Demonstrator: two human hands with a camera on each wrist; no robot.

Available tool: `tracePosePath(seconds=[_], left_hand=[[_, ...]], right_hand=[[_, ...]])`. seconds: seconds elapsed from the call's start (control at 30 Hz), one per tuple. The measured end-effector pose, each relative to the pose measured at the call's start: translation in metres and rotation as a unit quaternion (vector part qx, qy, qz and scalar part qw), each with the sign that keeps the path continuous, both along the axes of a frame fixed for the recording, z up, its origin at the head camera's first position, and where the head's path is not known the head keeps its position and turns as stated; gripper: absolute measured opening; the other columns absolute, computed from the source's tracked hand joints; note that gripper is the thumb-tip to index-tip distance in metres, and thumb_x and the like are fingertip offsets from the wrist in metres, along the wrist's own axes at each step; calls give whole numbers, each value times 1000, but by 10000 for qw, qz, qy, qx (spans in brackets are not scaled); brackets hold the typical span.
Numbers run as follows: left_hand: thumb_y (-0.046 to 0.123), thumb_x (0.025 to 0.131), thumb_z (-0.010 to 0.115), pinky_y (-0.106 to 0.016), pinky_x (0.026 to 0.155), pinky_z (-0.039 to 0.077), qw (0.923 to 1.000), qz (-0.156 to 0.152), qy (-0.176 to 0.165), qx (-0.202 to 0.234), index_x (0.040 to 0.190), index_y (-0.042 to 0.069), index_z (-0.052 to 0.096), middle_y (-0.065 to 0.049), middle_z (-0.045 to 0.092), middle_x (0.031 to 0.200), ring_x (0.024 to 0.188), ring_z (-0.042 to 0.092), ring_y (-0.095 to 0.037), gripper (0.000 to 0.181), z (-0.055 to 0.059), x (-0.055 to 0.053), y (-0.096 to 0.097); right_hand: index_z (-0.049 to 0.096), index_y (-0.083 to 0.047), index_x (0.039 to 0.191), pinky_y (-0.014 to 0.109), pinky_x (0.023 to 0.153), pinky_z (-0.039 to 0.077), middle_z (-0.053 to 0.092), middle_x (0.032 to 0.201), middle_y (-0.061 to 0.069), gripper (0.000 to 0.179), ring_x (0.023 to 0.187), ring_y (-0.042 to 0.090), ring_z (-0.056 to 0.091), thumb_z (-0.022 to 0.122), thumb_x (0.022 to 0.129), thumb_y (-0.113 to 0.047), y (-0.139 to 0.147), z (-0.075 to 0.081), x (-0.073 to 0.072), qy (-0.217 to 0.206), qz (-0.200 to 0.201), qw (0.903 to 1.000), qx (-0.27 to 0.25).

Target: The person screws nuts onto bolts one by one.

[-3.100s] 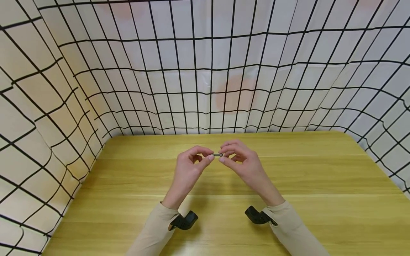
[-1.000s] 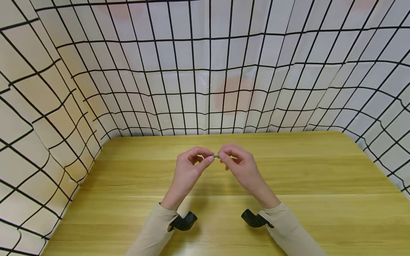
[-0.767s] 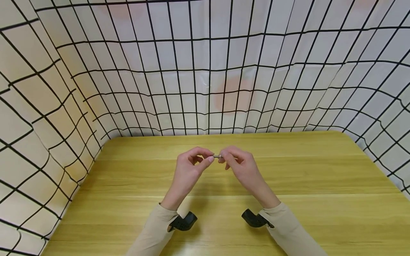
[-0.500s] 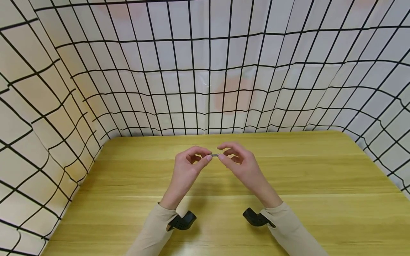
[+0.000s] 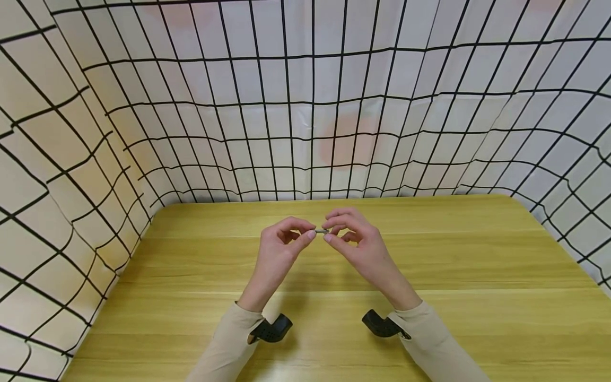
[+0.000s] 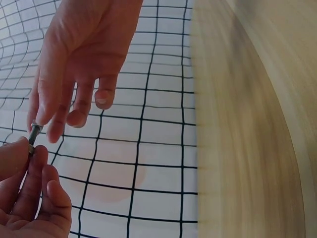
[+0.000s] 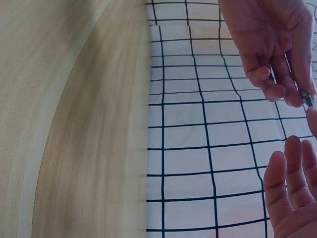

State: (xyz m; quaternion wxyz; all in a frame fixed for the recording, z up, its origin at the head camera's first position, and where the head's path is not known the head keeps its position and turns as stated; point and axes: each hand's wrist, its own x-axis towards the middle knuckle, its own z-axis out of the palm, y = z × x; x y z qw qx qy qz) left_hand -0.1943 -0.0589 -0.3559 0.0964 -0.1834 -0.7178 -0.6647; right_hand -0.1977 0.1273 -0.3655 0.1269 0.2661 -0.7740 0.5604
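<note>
A small metal bolt (image 5: 321, 231) lies level between both hands, above the table, in the head view. My left hand (image 5: 279, 249) pinches its left end between thumb and fingertips. At its right end are the thumb and fingertips of my right hand (image 5: 359, 241), the thumb below and the fingers above, with the end showing between them. The left wrist view shows the bolt (image 6: 34, 135) with wider pieces near both ends and the right thumb tip right at its far end. In the right wrist view only a short threaded piece of the bolt (image 7: 309, 100) shows.
Below the hands spreads a wooden table (image 5: 191, 297). A white sheet with a black grid (image 5: 305, 116) stands behind it and along both sides. Black wrist cameras (image 5: 272, 329) sit at the cuffs of the beige sleeves (image 5: 229, 339).
The right thumb has drawn back from over the bolt's right end, where it lay about a second ago, and the right fingers have rolled up. The left hand keeps its pinch, barely shifted left.
</note>
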Motion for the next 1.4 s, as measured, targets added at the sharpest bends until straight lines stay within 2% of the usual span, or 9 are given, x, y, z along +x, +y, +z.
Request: tracePosePath(seconds=[0.17,0.27,0.5,0.7,0.9,1.07,1.17,1.27,1.4], left_hand=[[-1,90,69,-38,74,48,10000,4,-15,-9,95,-6,71,-13,67,89,83,59,-26,7,0,1,0],[-1,90,69,-36,74,47,10000,-20,-44,-26,95,-6,71,-13,67,89,84,59,-27,8,0,1,0],[0,90,69,-30,73,46,9999,-51,-41,-97,95,-5,71,-12,67,88,84,58,-27,8,1,2,2],[0,90,69,-27,72,45,9999,-90,-59,-84,95,-6,71,-11,67,88,83,57,-27,8,1,2,3],[0,90,69,-27,72,46,9999,-90,-74,-51,96,-7,71,-11,66,88,84,58,-26,9,1,3,3],[0,90,69,-30,72,47,9999,-36,-88,-55,95,-5,71,-10,66,88,83,58,-26,8,1,2,2],[0,90,69,-32,72,47,9999,-13,-92,-77,95,-4,72,-11,66,88,83,58,-26,7,1,2,2],[0,90,69,-32,72,47,9999,-4,-107,-87,96,-5,71,-11,66,89,83,58,-28,8,0,2,2],[0,90,69,-33,72,47,9999,-7,-119,-64,96,-5,72,-12,67,89,83,58,-30,8,0,2,1]], right_hand=[[68,-3,106,34,72,52,57,115,8,15,96,23,57,65,93,2,0,-2,-1,-88,20,10000,-1],[68,-1,103,35,72,51,58,113,10,11,95,19,56,64,93,2,-2,4,3,-182,-24,9998,17],[67,-2,100,34,70,49,57,114,16,7,92,20,53,61,97,-2,-1,1,1,-367,-32,9993,7],[69,-4,93,39,67,50,59,107,8,13,89,22,54,58,99,-4,-1,1,0,-529,38,9984,-179],[68,2,99,39,71,50,61,106,11,17,95,23,57,53,102,-7,0,3,2,-650,-40,9978,-123],[66,0,106,38,78,48,57,119,9,12,104,22,54,62,96,-5,1,7,3,-468,-148,9988,20],[63,1,114,36,79,49,52,125,11,24,102,26,55,66,91,2,0,5,2,-236,-6,9997,-1],[62,-1,115,34,77,50,50,127,10,29,101,27,56,68,87,7,2,-7,-5,-7,124,9999,-102],[65,-6,106,33,76,51,52,124,4,23,103,22,55,70,87,6,5,-23,-16,204,167,9995,-176]])
